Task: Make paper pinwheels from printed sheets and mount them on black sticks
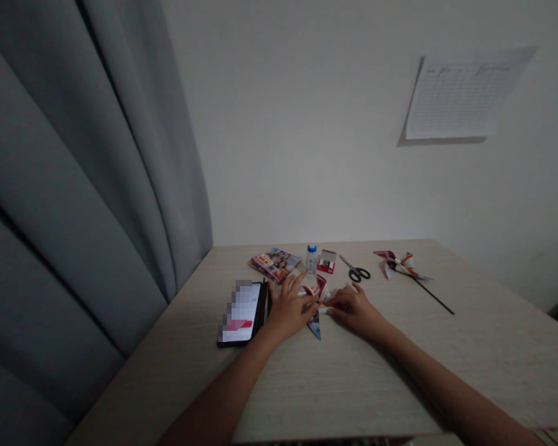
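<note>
A folded paper pinwheel [314, 327] made of colourful printed paper lies on the table between my hands. My left hand [286, 308] holds it down near its middle with the digits on the inner side, while the other fingers are spread towards the back. From the right, my right hand [356, 310] pinches at the pinwheel's centre, its fingers drawn together. Whatever small part sits between the fingertips is too small to make out. Part of the pinwheel is hidden beneath my left hand.
A phone [242, 316] lies left of my left hand. Behind are printed magazines [276, 264], a blue-capped glue bottle [311, 260], a small red box [327, 261] and scissors [356, 271]. Another pinwheel [407, 263] on a dark stick [431, 295] rests at right. A curtain [97, 186] hangs left.
</note>
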`<state>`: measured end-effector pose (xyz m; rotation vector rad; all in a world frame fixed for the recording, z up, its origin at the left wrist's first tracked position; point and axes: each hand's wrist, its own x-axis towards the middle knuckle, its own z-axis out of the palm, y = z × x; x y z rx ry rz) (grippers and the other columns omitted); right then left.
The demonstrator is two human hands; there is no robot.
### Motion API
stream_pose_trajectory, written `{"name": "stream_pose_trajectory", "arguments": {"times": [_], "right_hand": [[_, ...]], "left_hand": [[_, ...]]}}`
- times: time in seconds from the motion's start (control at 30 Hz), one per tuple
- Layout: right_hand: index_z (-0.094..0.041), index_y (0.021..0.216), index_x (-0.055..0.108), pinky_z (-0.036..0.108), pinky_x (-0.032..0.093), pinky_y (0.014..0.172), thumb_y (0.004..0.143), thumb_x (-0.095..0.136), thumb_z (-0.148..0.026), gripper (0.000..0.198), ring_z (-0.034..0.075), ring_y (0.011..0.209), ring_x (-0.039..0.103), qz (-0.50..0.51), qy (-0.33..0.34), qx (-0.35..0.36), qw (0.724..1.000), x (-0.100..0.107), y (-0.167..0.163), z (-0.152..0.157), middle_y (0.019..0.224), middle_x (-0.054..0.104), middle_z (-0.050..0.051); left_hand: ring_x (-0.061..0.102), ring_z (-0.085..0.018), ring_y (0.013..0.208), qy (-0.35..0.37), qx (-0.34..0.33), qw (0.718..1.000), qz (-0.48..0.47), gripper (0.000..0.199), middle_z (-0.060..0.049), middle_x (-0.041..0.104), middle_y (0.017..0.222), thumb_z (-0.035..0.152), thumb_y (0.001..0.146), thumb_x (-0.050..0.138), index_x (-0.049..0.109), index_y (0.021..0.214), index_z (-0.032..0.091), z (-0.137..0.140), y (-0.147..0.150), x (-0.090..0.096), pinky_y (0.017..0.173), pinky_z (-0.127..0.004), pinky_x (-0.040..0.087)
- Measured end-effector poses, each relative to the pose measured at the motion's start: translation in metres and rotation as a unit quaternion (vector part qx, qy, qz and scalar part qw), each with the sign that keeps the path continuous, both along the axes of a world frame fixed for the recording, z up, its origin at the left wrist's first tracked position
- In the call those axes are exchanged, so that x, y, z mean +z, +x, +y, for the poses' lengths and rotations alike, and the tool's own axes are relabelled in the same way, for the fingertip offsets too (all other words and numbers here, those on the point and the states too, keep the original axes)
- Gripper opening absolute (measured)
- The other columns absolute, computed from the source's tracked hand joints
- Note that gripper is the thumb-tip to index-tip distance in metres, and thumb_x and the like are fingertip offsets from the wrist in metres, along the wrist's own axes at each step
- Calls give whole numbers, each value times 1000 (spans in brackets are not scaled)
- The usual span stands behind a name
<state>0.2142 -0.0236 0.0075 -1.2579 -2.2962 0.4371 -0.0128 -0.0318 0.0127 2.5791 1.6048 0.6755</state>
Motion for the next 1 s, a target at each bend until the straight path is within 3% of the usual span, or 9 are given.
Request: {"name": "stream_pose_trajectory", "arguments": {"times": [0.43,0.7,1.0], "right_hand": [[-29,103,75,57,17,113,89,62,-40,22,25,106,60,-2,1,2,1000,-1,-1,0,100,72,5],[-29,103,74,57,18,113,89,61,-41,23,25,101,61,2,-2,-1,1000,-3,1,-1,95,72,4],[-29,106,74,57,17,113,90,61,-42,25,24,101,61,13,-7,9,1000,-4,2,2,93,72,4]], "left_hand": [[22,-38,145,-32,-2,999,3,27,3,32,158,49,93,54,73,110,41,3,0,-1,109,-76,-9],[22,-35,145,-12,-1,1000,-8,24,4,31,158,49,92,57,71,111,47,1,-3,-1,109,-74,-12],[24,-35,144,-14,-6,999,-39,34,0,28,158,48,92,58,65,125,42,1,-2,3,114,-71,0]]}}
